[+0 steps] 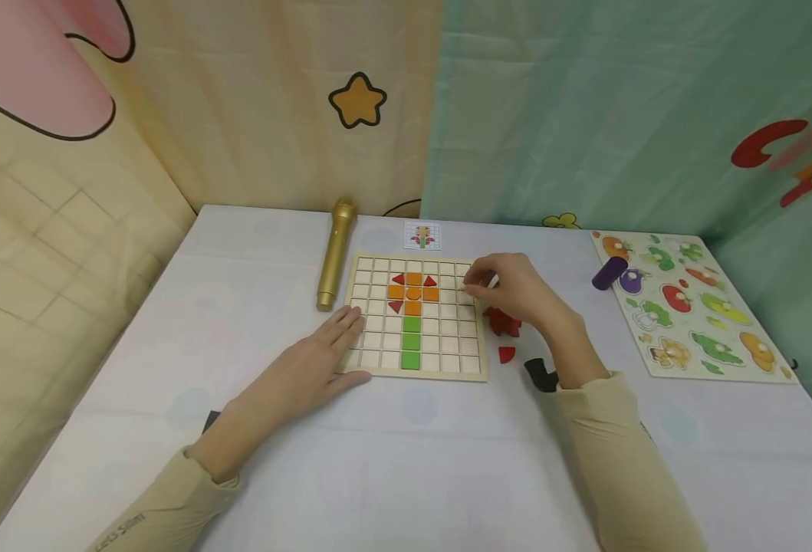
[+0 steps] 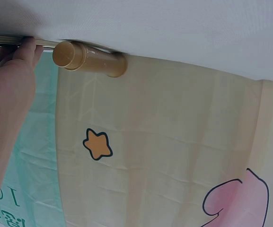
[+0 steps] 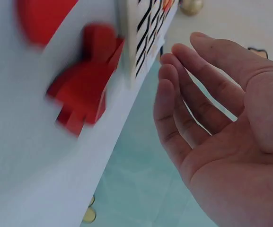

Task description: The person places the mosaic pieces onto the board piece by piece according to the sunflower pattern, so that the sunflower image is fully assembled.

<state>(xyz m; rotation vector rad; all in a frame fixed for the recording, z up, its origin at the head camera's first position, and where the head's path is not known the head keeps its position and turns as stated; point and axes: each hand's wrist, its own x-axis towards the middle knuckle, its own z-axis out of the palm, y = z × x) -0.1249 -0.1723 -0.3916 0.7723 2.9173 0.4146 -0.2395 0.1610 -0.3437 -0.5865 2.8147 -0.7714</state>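
Observation:
A wooden grid board (image 1: 450, 346) lies on the table, carrying orange squares (image 1: 431, 294), an orange round piece (image 1: 413, 293), green squares (image 1: 412, 343) and red triangular pieces (image 1: 430, 282). Along its lower left edge rests my left hand (image 1: 307, 366), fingers extended onto the rim and thumb spread at the near corner. My right hand (image 1: 516, 289) hovers by the board's upper right edge. In the right wrist view its fingers are loosely bent, thumb apart, with nothing between them. Below that hand sit a small heap of red pieces (image 1: 504, 323) and a separate red quarter-round piece (image 1: 507, 354).
A gold microphone (image 1: 336, 253) lies left of the board. Behind the board is a small pattern card (image 1: 422, 235). On the right are a vegetable puzzle board (image 1: 678, 333) and a purple cylinder (image 1: 609, 273) at its edge. Curtains (image 1: 585, 115) hang behind the table.

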